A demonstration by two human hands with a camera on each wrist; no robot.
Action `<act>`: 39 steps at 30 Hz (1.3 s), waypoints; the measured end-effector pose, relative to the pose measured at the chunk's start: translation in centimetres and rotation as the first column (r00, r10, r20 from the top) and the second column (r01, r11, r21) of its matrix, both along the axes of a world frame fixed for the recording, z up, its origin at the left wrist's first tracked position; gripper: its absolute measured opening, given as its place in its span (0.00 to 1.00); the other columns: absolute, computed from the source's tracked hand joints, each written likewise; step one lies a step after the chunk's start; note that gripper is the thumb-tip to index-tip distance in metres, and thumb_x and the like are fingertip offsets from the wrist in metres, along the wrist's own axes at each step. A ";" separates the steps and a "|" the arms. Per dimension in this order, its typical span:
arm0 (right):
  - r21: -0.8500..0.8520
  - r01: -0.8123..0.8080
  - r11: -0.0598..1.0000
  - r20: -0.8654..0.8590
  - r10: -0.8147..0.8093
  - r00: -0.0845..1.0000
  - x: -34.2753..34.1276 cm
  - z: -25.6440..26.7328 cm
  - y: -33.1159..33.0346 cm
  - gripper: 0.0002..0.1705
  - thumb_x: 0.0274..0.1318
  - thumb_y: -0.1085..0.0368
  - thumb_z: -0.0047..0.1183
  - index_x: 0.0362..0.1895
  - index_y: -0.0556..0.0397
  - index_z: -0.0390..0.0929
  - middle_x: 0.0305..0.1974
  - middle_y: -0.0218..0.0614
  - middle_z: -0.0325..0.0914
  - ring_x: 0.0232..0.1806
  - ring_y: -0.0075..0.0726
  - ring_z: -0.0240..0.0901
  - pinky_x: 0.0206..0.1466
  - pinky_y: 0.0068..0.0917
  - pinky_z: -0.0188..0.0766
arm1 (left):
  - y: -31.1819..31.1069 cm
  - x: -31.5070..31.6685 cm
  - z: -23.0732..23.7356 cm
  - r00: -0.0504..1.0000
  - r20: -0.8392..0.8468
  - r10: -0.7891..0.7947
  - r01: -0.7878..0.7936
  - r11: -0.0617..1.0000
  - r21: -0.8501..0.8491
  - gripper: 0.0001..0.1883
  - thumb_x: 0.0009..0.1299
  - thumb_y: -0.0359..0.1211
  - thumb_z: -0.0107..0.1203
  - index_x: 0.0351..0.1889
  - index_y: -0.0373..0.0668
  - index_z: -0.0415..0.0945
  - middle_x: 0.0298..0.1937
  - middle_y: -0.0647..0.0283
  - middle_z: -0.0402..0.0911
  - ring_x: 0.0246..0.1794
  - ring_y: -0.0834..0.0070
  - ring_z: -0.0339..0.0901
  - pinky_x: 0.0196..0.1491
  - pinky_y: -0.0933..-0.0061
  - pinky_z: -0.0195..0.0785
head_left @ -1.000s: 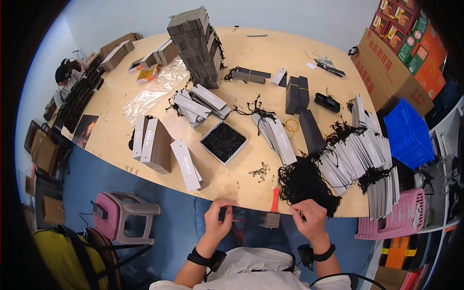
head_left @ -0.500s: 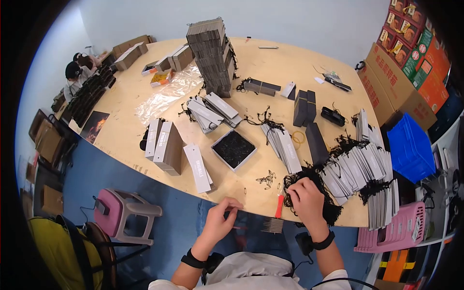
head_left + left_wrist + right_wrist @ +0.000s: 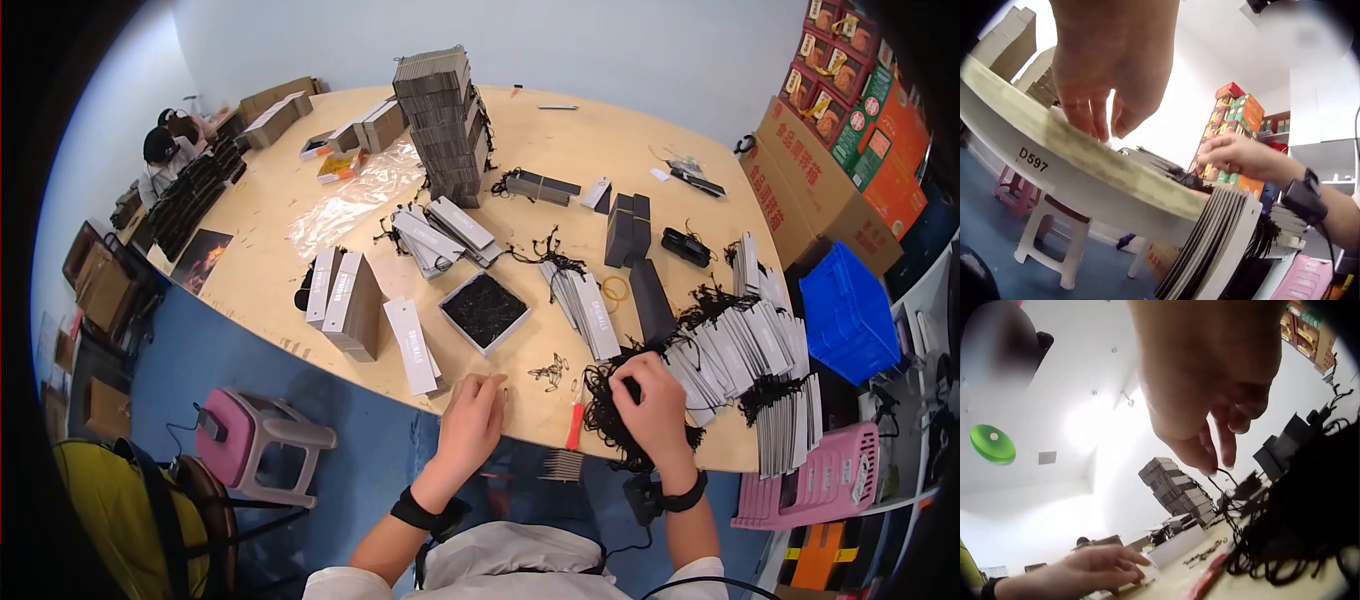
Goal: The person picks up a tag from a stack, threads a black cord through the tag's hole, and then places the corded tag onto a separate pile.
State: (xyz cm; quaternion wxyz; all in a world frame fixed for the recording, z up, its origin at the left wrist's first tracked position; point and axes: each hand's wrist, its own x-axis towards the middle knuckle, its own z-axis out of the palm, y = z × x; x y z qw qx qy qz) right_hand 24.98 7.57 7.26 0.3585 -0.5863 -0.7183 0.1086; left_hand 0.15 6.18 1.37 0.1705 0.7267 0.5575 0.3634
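Cords [image 3: 1304,509] are heaped at the near right of the table [image 3: 620,135], below the right hand [image 3: 652,408], by whose thumb and fingertip a strand [image 3: 1225,501] is pinched. The left hand [image 3: 470,422], loosely bent, thumb parted, is positioned left of the heap.

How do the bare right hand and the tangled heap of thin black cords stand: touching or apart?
Touching. The right wrist view shows the right hand pinching a thin black cord that loops out of the tangled heap.

Cords [image 3: 612,425] are black, cards [image 3: 735,345] pale grey, the crate [image 3: 852,312] blue.
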 end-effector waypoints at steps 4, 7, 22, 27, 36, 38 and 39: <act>-0.063 0.030 0.998 -0.329 -0.049 0.943 1.7 3.2 0.7 0.04 0.59 0.69 0.58 0.32 0.56 0.77 0.27 0.25 0.75 0.26 0.15 0.65 0.28 0.18 0.61 | 0.7 0.7 -1.0 0.998 -0.060 0.029 -0.027 0.999 0.039 0.10 0.66 0.27 0.59 0.43 0.38 0.74 0.47 0.52 0.73 0.48 0.51 0.72 0.49 0.58 0.67; -0.052 -0.099 0.994 -0.640 0.043 0.767 2.5 5.8 0.5 0.03 0.63 0.71 0.54 0.38 0.56 0.75 0.33 0.29 0.78 0.32 0.16 0.70 0.36 0.16 0.65 | 0.9 0.9 -1.6 0.997 -0.035 0.063 -0.063 0.998 0.018 0.10 0.65 0.27 0.60 0.41 0.37 0.73 0.45 0.52 0.73 0.47 0.51 0.72 0.50 0.59 0.67; 0.459 0.316 0.830 -0.727 0.146 0.671 8.5 10.1 -1.2 0.04 0.67 0.70 0.51 0.41 0.56 0.72 0.29 0.29 0.70 0.28 0.18 0.60 0.32 0.17 0.58 | 0.9 0.7 -2.8 0.989 0.117 0.091 -0.088 0.996 -0.030 0.11 0.61 0.24 0.63 0.34 0.32 0.70 0.44 0.49 0.70 0.44 0.51 0.71 0.48 0.58 0.67; 0.481 0.386 0.788 -0.803 0.218 0.555 11.8 11.5 -2.3 0.08 0.69 0.67 0.52 0.46 0.58 0.75 0.28 0.32 0.74 0.25 0.16 0.61 0.27 0.13 0.53 | 0.9 0.6 -2.8 0.995 0.044 0.091 -0.094 0.993 0.071 0.11 0.63 0.25 0.63 0.34 0.32 0.70 0.43 0.50 0.70 0.38 0.55 0.72 0.42 0.63 0.68; 0.193 0.268 0.944 -0.628 -0.090 0.773 5.7 7.4 -3.8 0.10 0.65 0.69 0.52 0.47 0.62 0.78 0.43 0.40 0.84 0.32 0.19 0.73 0.33 0.14 0.64 | 0.6 0.2 -1.9 0.974 0.146 0.176 -0.161 0.981 -0.104 0.10 0.65 0.32 0.64 0.32 0.37 0.74 0.25 0.58 0.75 0.30 0.61 0.75 0.35 0.64 0.68; 0.103 0.209 0.972 -0.558 -0.118 0.821 4.1 4.6 -3.9 0.07 0.62 0.71 0.56 0.43 0.59 0.81 0.40 0.36 0.84 0.31 0.18 0.72 0.33 0.14 0.64 | 0.4 0.1 -2.1 0.965 0.182 0.191 -0.174 0.979 -0.107 0.10 0.66 0.32 0.64 0.32 0.37 0.74 0.24 0.58 0.76 0.28 0.62 0.76 0.34 0.65 0.69; 0.049 0.194 0.980 -0.488 -0.146 0.860 3.3 3.8 -3.9 0.05 0.60 0.71 0.58 0.40 0.57 0.83 0.37 0.34 0.82 0.30 0.18 0.71 0.31 0.14 0.63 | 0.3 0.0 -2.5 0.944 0.287 0.164 -0.130 0.983 -0.134 0.07 0.67 0.29 0.62 0.34 0.36 0.75 0.27 0.58 0.78 0.29 0.64 0.78 0.35 0.67 0.70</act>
